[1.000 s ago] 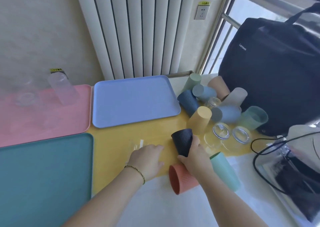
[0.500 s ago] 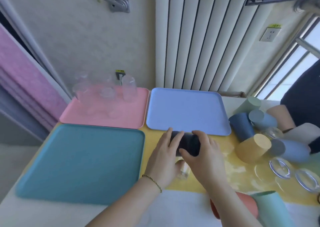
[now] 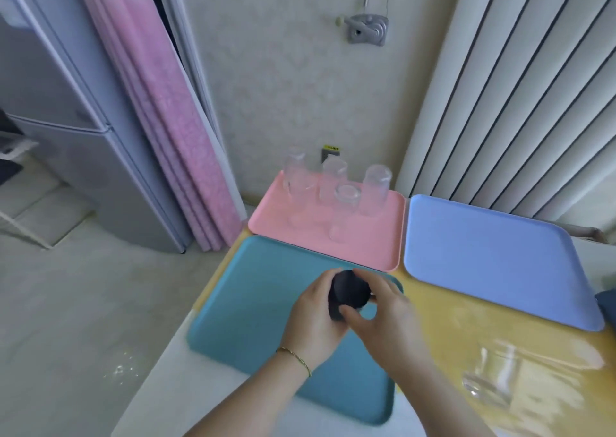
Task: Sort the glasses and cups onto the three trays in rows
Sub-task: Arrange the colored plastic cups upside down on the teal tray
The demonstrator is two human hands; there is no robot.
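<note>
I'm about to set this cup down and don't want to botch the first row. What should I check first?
1. Grip on the dark ribbed cup: ok, left hand and right hand both hold it.
2. Cup over the teal plastic tray: ok.
3. Tray surface around the hands free of cups: ok.
4. Which way the cup's mouth faces: cannot tell, hands cover it.
5. Clear glasses on the pink plastic tray out of the way: ok, well apart.

No text, brand or number is legible. One small yellow label, far beyond the left hand, behind the pink tray, bears print too blurred to read.
</note>
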